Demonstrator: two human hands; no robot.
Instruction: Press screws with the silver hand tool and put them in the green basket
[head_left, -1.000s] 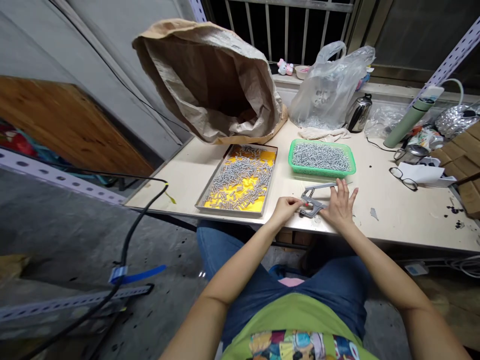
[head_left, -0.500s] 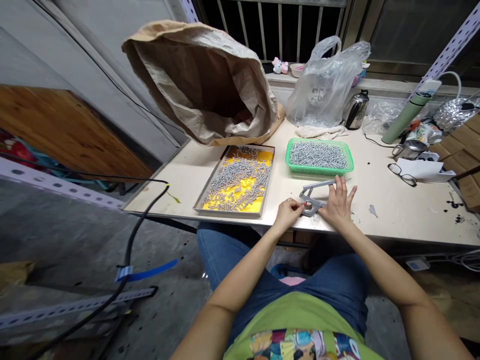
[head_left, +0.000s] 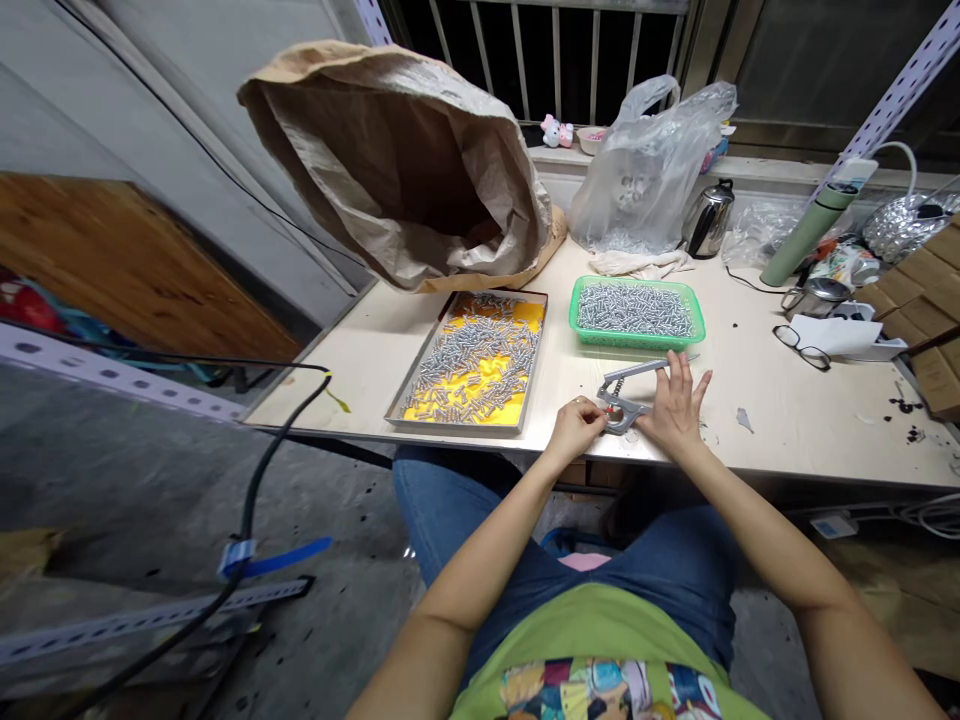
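A grey metal plier-like hand tool (head_left: 628, 412) lies at the table's front edge, its two handles spread apart with a spring between them. My right hand (head_left: 673, 408) holds it from the right, thumb by the lower part and fingers stretched over the upper handle. At the tool's left end my left hand (head_left: 576, 428) is pinched closed; a small red bit shows by its fingertips, too small to name. Beyond the tool stands a green plastic basket (head_left: 637, 339) full of small silver screw-like pieces (head_left: 636, 308). To the left, a shallow tray (head_left: 457, 428) holds more silver pieces (head_left: 484, 350) over a yellow lining.
A large open paper sack (head_left: 405, 170) leans behind the tray. At the back are a plastic bag (head_left: 630, 180), a metal kettle (head_left: 712, 218) and a green cylinder (head_left: 806, 240). Glasses (head_left: 801, 346) lie at right. A black cable (head_left: 259, 480) hangs at left.
Both hands and the tool stay nearly in place. The view has shifted slightly, and the hanging cable with its blue tag sits a little further left and lower.
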